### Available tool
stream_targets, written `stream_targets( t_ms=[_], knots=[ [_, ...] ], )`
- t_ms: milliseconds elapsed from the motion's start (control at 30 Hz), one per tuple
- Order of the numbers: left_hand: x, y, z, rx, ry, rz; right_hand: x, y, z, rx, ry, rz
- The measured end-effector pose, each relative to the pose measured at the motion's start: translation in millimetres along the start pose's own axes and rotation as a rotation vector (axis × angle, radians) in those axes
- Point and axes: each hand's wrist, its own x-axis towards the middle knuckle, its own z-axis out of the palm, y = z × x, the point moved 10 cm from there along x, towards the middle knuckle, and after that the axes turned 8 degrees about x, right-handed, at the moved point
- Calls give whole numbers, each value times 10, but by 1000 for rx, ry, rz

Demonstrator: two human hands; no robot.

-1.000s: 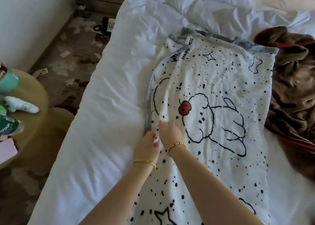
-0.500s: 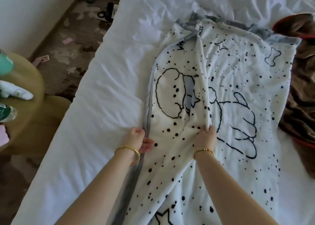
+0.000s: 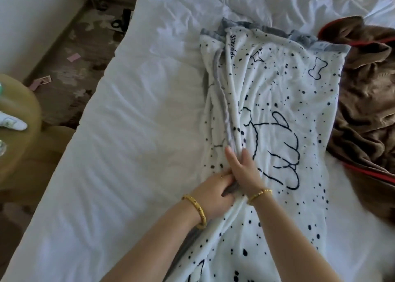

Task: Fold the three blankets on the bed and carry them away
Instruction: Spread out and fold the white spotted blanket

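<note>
A white blanket (image 3: 284, 102) with black dots, a dog drawing and a grey border lies lengthwise on the bed (image 3: 132, 132). Its left side is bunched into long pleats that run toward the far end. My left hand (image 3: 215, 194) grips the grey edge at the bunched part, fingers curled under the cloth. My right hand (image 3: 243, 172) lies right beside it with fingers stretched flat, pressing on the gathered folds. A brown blanket (image 3: 367, 115) with red trim lies crumpled at the right. No third blanket is in view.
A round tan side table (image 3: 19, 136) with a white object stands at the left. Beside the bed is patterned floor (image 3: 64, 68) with scattered papers and a dark phone. A rumpled white duvet (image 3: 245, 1) fills the far end.
My hands have come together at the blanket's left side. The left portion, spread open with the dog's head showing half a second ago, is now gathered into narrow pleats.
</note>
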Motion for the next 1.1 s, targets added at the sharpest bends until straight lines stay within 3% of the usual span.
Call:
stream_targets(
  t_ms=[67,100,200,233,267,400,500,567,667,833,900,1000,1067,1100],
  knots=[
    [15,-26,162,2,-55,21,47,107,-183,-104,35,56],
    [8,-79,106,-16,17,9,44,158,-309,-122,100,61],
    [-115,-563,-466,-71,568,-252,-77,250,-609,-21,336,34],
    [-178,-785,-583,-123,668,-391,-135,271,-663,20,401,28],
    [-193,-982,-590,-212,665,-505,-189,298,-713,53,462,29],
    [-7,-1083,-187,-399,316,-577,-302,344,-802,114,562,23],
    [45,-867,275,-814,92,-565,-295,366,-804,114,530,27],
    [56,-776,423,-933,24,-552,-286,377,-816,114,498,31],
    [102,-769,407,-815,16,-529,-286,384,-825,111,458,33],
    [-200,-979,232,-602,-134,-694,-289,382,-807,139,447,43],
    [-244,-1131,-140,-403,18,-623,-286,347,-764,145,448,50],
    [-466,-1344,-1015,-217,565,-619,-291,244,-656,183,441,47],
    [-706,-1469,-1304,-284,847,-593,-311,103,-587,197,441,7],
    [-777,-1536,-1295,-344,876,-591,-320,27,-545,219,434,-16]
  ],
)
